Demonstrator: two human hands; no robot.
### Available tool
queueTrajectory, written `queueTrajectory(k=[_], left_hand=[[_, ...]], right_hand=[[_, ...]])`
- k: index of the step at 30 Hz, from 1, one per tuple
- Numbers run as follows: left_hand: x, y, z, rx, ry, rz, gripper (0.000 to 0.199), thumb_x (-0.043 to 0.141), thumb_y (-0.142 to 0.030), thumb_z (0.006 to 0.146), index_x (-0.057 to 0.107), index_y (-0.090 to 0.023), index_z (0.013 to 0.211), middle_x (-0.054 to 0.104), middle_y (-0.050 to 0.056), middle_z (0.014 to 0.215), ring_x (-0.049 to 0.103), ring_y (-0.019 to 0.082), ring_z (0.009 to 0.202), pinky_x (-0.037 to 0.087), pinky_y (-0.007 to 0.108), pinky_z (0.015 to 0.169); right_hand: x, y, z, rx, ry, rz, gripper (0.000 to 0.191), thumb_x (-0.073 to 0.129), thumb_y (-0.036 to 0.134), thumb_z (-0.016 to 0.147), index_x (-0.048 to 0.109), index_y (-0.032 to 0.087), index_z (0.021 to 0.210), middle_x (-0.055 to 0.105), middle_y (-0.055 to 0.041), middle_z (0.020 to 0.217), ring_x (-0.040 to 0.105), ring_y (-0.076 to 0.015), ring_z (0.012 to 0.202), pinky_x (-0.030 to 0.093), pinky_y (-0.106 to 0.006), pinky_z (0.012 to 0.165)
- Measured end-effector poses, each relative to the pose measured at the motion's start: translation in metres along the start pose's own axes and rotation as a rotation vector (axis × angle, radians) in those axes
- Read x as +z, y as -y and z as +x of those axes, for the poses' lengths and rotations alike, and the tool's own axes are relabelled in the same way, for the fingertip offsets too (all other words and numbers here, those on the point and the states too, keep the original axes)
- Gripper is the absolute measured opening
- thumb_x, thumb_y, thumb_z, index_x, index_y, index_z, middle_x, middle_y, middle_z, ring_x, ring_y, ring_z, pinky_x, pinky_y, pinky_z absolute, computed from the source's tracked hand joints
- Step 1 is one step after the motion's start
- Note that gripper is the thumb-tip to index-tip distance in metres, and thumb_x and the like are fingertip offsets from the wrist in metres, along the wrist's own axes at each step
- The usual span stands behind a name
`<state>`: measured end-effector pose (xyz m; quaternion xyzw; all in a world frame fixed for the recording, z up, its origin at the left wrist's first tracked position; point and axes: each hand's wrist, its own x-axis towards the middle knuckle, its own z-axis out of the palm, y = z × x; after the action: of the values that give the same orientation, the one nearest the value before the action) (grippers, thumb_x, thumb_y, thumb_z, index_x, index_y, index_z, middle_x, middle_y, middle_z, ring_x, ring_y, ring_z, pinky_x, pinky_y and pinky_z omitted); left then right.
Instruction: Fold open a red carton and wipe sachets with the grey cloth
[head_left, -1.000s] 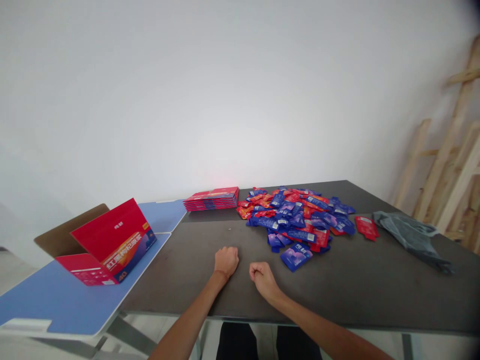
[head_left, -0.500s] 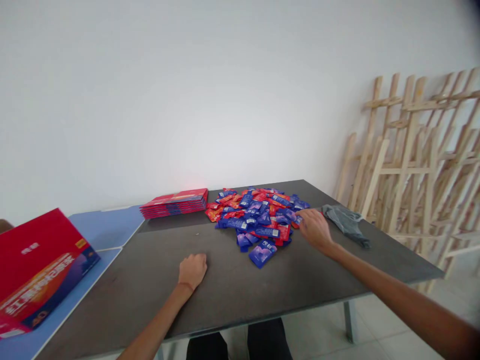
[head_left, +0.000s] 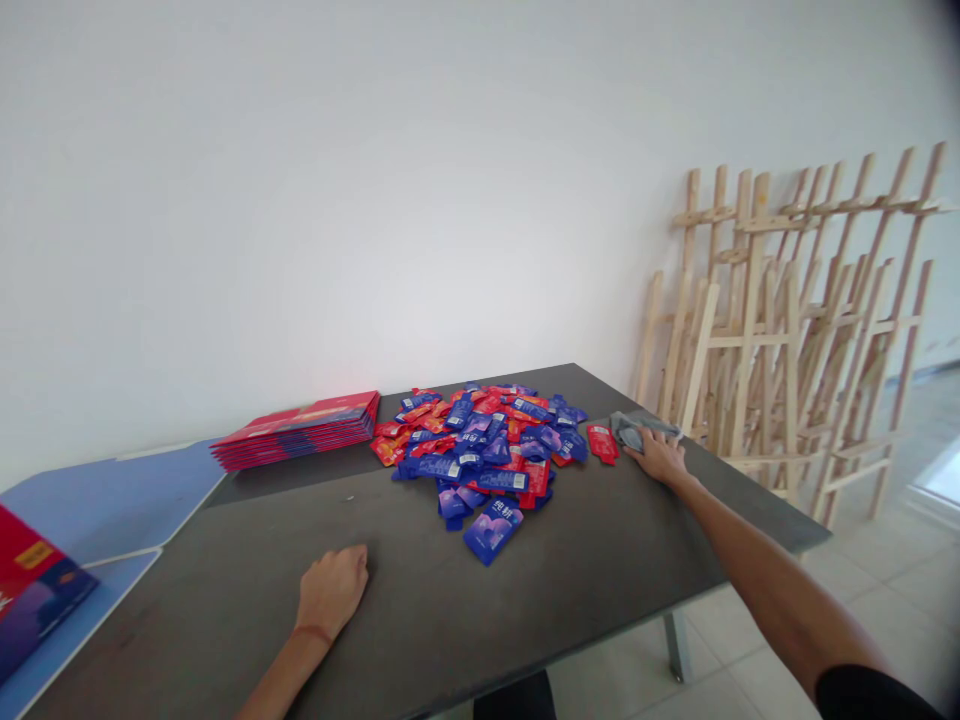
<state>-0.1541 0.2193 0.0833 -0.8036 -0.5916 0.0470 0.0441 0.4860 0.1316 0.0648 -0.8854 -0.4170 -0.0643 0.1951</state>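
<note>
Grey cloth (head_left: 622, 428) lies crumpled near the right edge of the dark tabletop (head_left: 420, 620), under the right hand (head_left: 657, 455). From the left of my feed, I see only part of the red box (head_left: 34, 590) on the blue table (head_left: 135, 500), so I can't judge how steadily it sits. Next, the stack of flat cartons (head_left: 300, 435) lies loose; a knock could make its layers slide. The left hand (head_left: 334, 585) rests on the tabletop, fingers curled together in a fist, with nothing showing in it. Beyond it, the heap of pouches (head_left: 487, 430) could spread if a forearm brushed it. One red pouch (head_left: 602, 443) lies just beside the cloth, so a low drag leftward could snag it. I can't tell whether the right hand's fingers are clamped; a weak pinch could let the fabric slip, perhaps over the edge towards the wooden easels (head_left: 750, 340).
</note>
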Motion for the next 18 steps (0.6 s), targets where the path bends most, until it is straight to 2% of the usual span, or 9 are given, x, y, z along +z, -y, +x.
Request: queueTrajectory(k=[3, 5, 9, 14, 18], left_hand=[[-0.002, -0.001, -0.001, -0.013, 0.007, -0.008, 0.034, 0.034, -0.02, 0.095, 0.067, -0.022, 0.087, 0.073, 0.009, 0.091, 0.07, 0.028, 0.089, 0.048, 0.035, 0.073], [-0.003, -0.002, -0.002, -0.027, 0.007, -0.007, 0.033, 0.035, -0.02, 0.096, 0.067, -0.023, 0.089, 0.073, 0.009, 0.091, 0.07, 0.028, 0.09, 0.047, 0.034, 0.073], [-0.006, -0.004, -0.003, -0.036, 0.014, 0.0, 0.036, 0.033, -0.02, 0.097, 0.068, -0.022, 0.091, 0.072, 0.011, 0.091, 0.07, 0.029, 0.091, 0.048, 0.035, 0.074], [-0.02, -0.015, -0.009, 0.011, 0.022, 0.031, 0.031, 0.036, -0.018, 0.096, 0.067, -0.019, 0.093, 0.072, 0.013, 0.094, 0.07, 0.029, 0.093, 0.049, 0.036, 0.077], [-0.044, -0.05, -0.017, 0.192, -0.043, 0.041, 0.028, 0.037, -0.013, 0.094, 0.063, -0.018, 0.1, 0.071, 0.012, 0.099, 0.069, 0.028, 0.091, 0.05, 0.037, 0.077]], right_hand=[[-0.007, 0.005, -0.002, 0.026, -0.015, -0.008, 0.042, 0.058, 0.042, 0.092, 0.058, 0.014, 0.123, 0.068, -0.0212, 0.113, 0.064, -0.0339, 0.103, 0.045, -0.044, 0.086], [-0.017, 0.01, -0.002, 0.094, -0.066, 0.003, 0.041, 0.048, 0.042, 0.097, 0.055, 0.011, 0.123, 0.069, -0.0221, 0.102, 0.066, -0.0321, 0.092, 0.046, -0.041, 0.079], [-0.036, 0.02, -0.013, 0.181, -0.193, 0.042, 0.047, 0.033, 0.04, 0.101, 0.048, 0.008, 0.132, 0.068, -0.0229, 0.1, 0.065, -0.0317, 0.088, 0.044, -0.039, 0.072], [-0.038, 0.018, -0.062, 0.081, -0.251, 0.187, 0.051, 0.053, 0.044, 0.089, 0.054, 0.018, 0.132, 0.068, -0.0139, 0.095, 0.064, -0.0307, 0.081, 0.043, -0.039, 0.07], [-0.022, 0.005, -0.093, 0.131, -0.325, 0.447, 0.049, 0.06, 0.046, 0.079, 0.062, 0.023, 0.122, 0.068, -0.0087, 0.094, 0.064, -0.0297, 0.087, 0.048, -0.04, 0.077]])
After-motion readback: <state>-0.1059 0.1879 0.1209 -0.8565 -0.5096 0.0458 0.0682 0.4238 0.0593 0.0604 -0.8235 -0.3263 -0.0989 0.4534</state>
